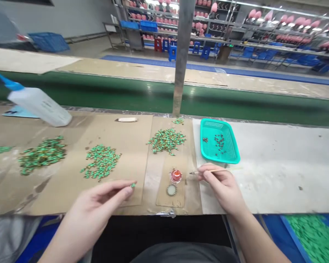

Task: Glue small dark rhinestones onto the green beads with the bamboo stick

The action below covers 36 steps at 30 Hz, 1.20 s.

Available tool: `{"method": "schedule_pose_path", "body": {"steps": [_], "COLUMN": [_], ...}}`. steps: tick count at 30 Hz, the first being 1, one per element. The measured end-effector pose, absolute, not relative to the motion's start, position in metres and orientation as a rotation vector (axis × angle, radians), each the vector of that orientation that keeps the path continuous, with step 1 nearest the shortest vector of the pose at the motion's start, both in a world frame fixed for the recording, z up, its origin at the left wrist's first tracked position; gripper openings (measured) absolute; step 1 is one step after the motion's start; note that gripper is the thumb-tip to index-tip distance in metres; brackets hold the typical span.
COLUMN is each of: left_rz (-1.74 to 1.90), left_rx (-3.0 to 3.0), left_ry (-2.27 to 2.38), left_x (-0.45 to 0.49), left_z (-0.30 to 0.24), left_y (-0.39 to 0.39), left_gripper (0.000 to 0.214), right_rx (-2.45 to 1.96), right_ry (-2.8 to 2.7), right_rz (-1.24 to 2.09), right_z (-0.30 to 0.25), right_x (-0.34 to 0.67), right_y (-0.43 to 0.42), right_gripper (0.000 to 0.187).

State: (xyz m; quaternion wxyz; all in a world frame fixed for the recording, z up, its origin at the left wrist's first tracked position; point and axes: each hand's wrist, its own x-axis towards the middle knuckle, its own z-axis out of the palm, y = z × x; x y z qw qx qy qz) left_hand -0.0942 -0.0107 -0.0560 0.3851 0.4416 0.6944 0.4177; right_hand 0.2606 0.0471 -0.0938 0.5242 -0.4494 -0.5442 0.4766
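Between the thumb and forefinger of my left hand (106, 201) is a small green piece (133, 185), held over the cardboard. My right hand (222, 186) grips a thin paintbrush (211, 171), its dark tip pointing left. Between the hands, a bottle cap with red paint (176, 175) rests on a cardboard strip, and a pale upturned bottle cap (171, 190) lies just in front of it. The brush tip is a little right of the red paint, apart from it. Piles of small green and gold pieces (101, 162) lie left and beyond, one pile (167, 140) behind the caps.
A turquoise basket (234, 157) with small dark pieces stands beyond my right hand. A white squeeze bottle (44, 106) leans at the left. A short pale-handled tool (127, 119) lies near the back edge. A metal post (181, 58) rises there. Lower right, a blue tray holds green pieces (312, 237).
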Motion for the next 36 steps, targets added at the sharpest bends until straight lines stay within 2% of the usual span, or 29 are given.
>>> {"method": "schedule_pose_path", "body": {"steps": [6, 15, 22, 36], "left_rz": [0.971, 1.032, 1.091, 1.102], "left_rx": [1.008, 0.930, 0.751, 0.590], "left_ry": [1.455, 1.340, 1.354, 1.298], "left_x": [-0.047, -0.030, -0.019, -0.016], "left_z": [-0.074, -0.086, -0.077, -0.076], "left_y": [-0.020, -0.026, -0.021, -0.019], "left_gripper": [0.042, 0.024, 0.033, 0.044], "right_rx": [-1.123, -1.153, -1.166, -1.066], "right_ry": [-1.169, -1.082, -1.076, -1.122], "right_rz": [1.285, 1.339, 1.341, 1.335], "right_z": [-0.112, -0.113, -0.115, -0.096], "right_x": [0.245, 0.242, 0.243, 0.243], "right_y": [0.053, 0.054, 0.053, 0.046], "right_gripper": [0.050, 0.051, 0.049, 0.029]}}
